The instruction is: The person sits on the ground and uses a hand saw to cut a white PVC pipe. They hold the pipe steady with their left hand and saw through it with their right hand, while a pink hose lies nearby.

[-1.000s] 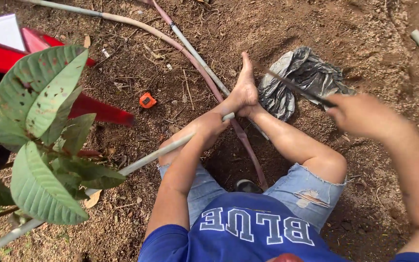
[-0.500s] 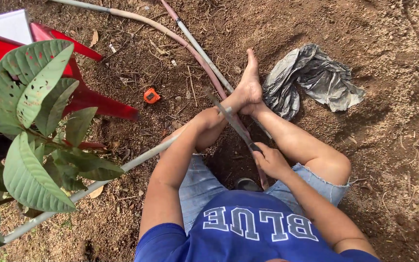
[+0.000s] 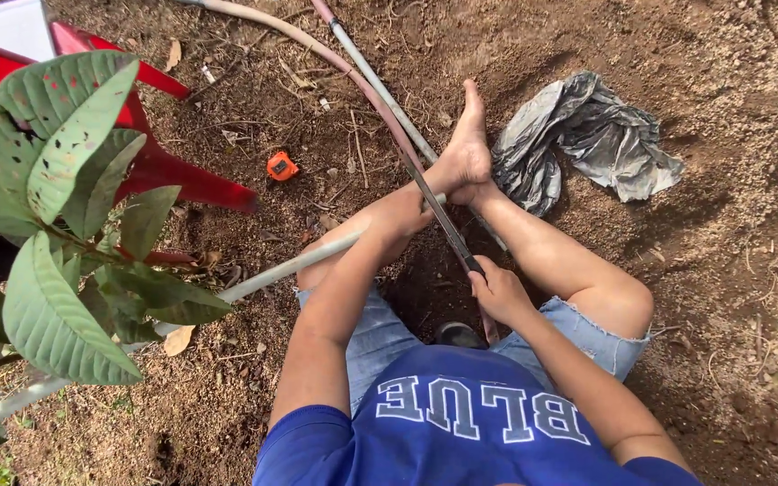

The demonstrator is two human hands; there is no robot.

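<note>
I sit on bare soil with my legs bent around a dug hole (image 3: 420, 292). My right hand (image 3: 497, 290) grips the dark handle of a long knife (image 3: 434, 211). Its narrow blade runs up and to the left, across the end of a white pipe (image 3: 290, 265). My left hand (image 3: 400, 216) is closed around that pipe near its end, holding it against my knee. The pipe stretches away to the lower left, under the plant. My bare foot (image 3: 468, 148) rests just beyond the blade tip.
A leafy plant (image 3: 56, 207) fills the left side, in front of a red plastic object (image 3: 159, 166). An orange tape measure (image 3: 282, 166) lies on the dirt. A crumpled grey plastic sheet (image 3: 587, 135) lies at the right. Two hoses (image 3: 353, 63) run along the top.
My right hand has swung down from the far right to in front of my body, bringing the knife blade across the pipe end. The left hand has stayed on the pipe.
</note>
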